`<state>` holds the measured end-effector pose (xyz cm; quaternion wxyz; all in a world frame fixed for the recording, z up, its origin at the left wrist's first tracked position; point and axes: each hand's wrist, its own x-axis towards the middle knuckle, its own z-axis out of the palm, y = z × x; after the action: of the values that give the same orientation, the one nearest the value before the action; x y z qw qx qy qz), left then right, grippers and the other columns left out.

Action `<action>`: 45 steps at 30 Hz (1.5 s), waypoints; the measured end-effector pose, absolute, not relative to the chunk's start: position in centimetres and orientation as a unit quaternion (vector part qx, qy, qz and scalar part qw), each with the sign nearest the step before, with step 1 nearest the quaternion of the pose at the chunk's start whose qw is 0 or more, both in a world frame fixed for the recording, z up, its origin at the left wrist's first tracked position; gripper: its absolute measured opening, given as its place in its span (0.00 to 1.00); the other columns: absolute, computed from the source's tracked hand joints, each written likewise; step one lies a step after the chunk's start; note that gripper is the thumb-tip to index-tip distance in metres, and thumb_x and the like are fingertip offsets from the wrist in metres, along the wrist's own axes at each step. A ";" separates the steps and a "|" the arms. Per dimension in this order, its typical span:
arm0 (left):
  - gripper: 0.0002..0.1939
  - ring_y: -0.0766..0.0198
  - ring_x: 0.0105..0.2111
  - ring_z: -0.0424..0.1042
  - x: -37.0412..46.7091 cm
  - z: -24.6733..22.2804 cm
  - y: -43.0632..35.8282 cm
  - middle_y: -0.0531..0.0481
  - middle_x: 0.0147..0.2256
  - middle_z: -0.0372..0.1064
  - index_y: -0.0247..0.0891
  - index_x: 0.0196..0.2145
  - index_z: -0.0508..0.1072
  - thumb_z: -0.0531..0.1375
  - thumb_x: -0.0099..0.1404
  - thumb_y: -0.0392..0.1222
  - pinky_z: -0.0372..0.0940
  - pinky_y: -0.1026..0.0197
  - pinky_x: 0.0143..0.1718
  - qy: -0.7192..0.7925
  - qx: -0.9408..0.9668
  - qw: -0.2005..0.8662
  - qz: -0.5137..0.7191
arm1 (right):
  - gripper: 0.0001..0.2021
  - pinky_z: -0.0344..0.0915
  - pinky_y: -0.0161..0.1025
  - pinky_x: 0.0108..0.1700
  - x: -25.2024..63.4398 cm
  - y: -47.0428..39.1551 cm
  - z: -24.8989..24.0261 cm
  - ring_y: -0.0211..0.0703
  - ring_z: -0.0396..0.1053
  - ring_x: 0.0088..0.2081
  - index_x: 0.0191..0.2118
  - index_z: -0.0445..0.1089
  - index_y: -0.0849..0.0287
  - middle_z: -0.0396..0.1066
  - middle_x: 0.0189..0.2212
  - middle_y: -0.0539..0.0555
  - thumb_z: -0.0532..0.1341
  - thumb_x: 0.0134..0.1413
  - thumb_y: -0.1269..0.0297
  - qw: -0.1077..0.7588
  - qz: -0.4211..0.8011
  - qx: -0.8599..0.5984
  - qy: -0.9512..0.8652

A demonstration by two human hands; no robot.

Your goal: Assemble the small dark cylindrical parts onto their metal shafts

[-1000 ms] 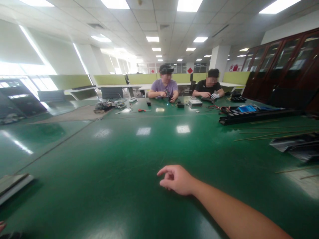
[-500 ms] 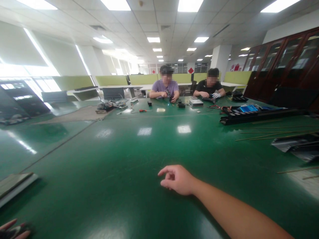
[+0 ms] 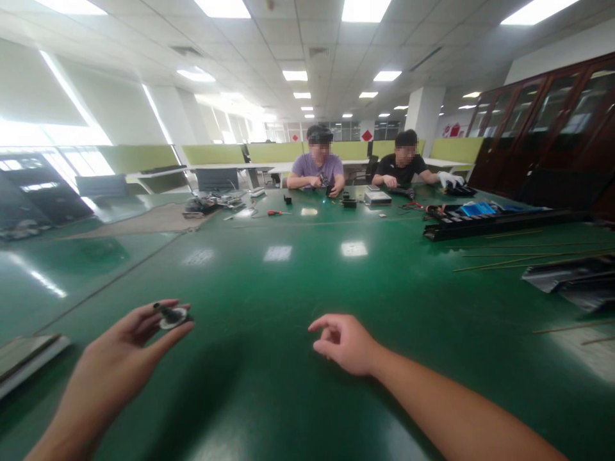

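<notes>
My left hand (image 3: 129,349) is raised over the table at the left, its thumb and fingers closed on a small dark part with a stem and a pale round rim (image 3: 173,317). The stem points up and to the left; its exact kind is not clear. My right hand (image 3: 346,346) hovers or rests low over the green tabletop (image 3: 269,390) near the middle. Its index finger and thumb are apart, the other fingers curled, and nothing shows between them.
A flat slab (image 3: 31,358) lies at the left edge. Black rails (image 3: 490,221) and thin rods (image 3: 519,258) lie on the right. A red screwdriver (image 3: 276,212) and electronic parts (image 3: 211,203) lie across the table, where two people sit, one wearing a white glove (image 3: 449,179).
My left hand has come up from the lower left corner into view, holding the small dark part. My right hand is nearly still. The co-worker's gloved hand has reached toward the right.
</notes>
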<state>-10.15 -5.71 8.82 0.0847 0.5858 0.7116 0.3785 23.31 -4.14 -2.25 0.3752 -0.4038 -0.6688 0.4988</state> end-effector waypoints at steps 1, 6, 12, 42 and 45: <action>0.37 0.53 0.48 0.74 -8.8 8.6 -5.0 0.58 0.41 0.78 0.46 0.46 0.72 0.64 0.47 0.74 0.61 0.42 0.59 0.690 0.596 0.124 0.393 | 0.15 0.63 0.32 0.30 23.4 -4.0 -2.3 0.35 0.64 0.25 0.47 0.73 0.60 0.68 0.24 0.46 0.64 0.52 0.68 0.399 0.477 -0.414 -0.665; 0.29 0.53 0.48 0.75 -1.2 6.1 -1.9 0.45 0.45 0.77 0.38 0.47 0.71 0.69 0.52 0.58 0.65 0.47 0.57 0.546 0.689 0.258 0.401 | 0.17 0.65 0.34 0.34 23.9 -3.0 -2.6 0.37 0.67 0.28 0.50 0.71 0.60 0.70 0.28 0.49 0.62 0.52 0.69 0.471 0.384 -0.486 -0.629; 0.15 0.56 0.42 0.75 3.8 1.3 -0.9 0.49 0.42 0.77 0.41 0.45 0.75 0.65 0.60 0.43 0.69 0.52 0.49 0.482 0.786 0.245 0.299 | 0.25 0.67 0.36 0.34 24.4 -3.0 -2.8 0.36 0.68 0.28 0.55 0.66 0.55 0.72 0.37 0.50 0.63 0.49 0.73 0.441 0.318 -0.518 -0.661; 0.12 0.59 0.41 0.73 3.5 -0.3 -2.3 0.49 0.40 0.74 0.43 0.44 0.73 0.64 0.63 0.42 0.67 0.59 0.44 0.401 0.828 0.252 0.300 | 0.09 0.64 0.36 0.38 23.9 -4.4 -1.8 0.42 0.70 0.36 0.36 0.74 0.56 0.73 0.34 0.51 0.64 0.49 0.74 0.407 0.294 -0.494 -0.710; 0.12 0.59 0.41 0.73 3.5 -0.4 -2.3 0.49 0.41 0.74 0.42 0.44 0.73 0.64 0.63 0.43 0.66 0.59 0.44 0.400 0.829 0.251 0.299 | 0.08 0.64 0.36 0.38 23.9 -4.3 -1.8 0.42 0.71 0.36 0.36 0.76 0.56 0.75 0.33 0.51 0.65 0.50 0.73 0.407 0.291 -0.488 -0.715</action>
<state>3.50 -2.26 -0.38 0.2510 0.8293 0.3998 0.2991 23.91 -4.32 -1.77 0.4069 -0.4881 -0.7154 0.2905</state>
